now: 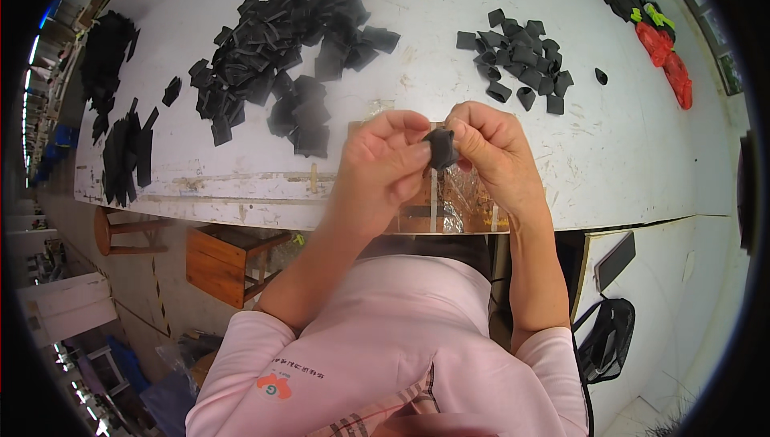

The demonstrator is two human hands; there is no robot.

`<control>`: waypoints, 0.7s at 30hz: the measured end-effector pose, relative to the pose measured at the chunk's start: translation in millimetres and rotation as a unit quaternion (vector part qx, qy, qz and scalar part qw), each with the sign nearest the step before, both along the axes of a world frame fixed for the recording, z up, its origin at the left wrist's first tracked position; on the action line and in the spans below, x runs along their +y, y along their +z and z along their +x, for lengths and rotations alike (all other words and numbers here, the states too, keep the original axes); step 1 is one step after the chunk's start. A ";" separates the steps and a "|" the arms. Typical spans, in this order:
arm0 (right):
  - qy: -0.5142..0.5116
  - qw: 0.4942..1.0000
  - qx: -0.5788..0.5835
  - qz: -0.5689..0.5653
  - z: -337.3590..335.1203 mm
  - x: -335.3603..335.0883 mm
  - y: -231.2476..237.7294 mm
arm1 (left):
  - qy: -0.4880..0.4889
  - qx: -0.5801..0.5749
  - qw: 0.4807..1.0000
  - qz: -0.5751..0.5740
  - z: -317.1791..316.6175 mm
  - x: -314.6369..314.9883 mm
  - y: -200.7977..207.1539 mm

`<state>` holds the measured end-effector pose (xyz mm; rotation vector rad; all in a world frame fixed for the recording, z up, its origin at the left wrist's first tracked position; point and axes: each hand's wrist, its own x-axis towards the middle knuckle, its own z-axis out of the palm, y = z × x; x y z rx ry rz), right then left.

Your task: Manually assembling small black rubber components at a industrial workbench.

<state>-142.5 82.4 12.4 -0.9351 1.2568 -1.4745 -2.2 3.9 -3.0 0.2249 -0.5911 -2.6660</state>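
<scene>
**One black piece pinched between both my hands**

In the middle of the frame my left hand [383,166] and right hand [491,152] meet, fingertips closed narrow on a small black fabric piece [440,148] held up above the near edge of the white table [626,156], close enough for me to see it well. The big heap of black pieces [289,44] lies upper left, within my left arm's reach; the smaller folded pieces [521,64] sit apart at upper right, probably so the two lots don't mix.
</scene>
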 end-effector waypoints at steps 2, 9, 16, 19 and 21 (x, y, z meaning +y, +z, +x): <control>-0.084 0.991 0.098 -0.029 4.1 2.0 -1.6 | 0.172 -0.138 0.934 -0.280 -7.4 8.1 11.4; -0.201 0.871 0.412 -0.175 19.2 16.5 12.5 | 0.228 -0.078 0.736 -0.633 -11.2 -10.4 17.3; -0.228 0.785 0.548 -0.176 25.9 9.0 20.1 | 0.282 -0.080 0.756 -0.585 -5.7 -11.0 15.1; -0.232 0.787 0.556 -0.131 30.1 12.3 16.7 | 0.299 -0.089 0.732 -0.606 -5.7 -10.1 12.5; -0.216 0.822 0.509 -0.138 28.1 12.1 4.6 | 0.309 -0.096 0.713 -0.622 -7.0 -8.0 9.9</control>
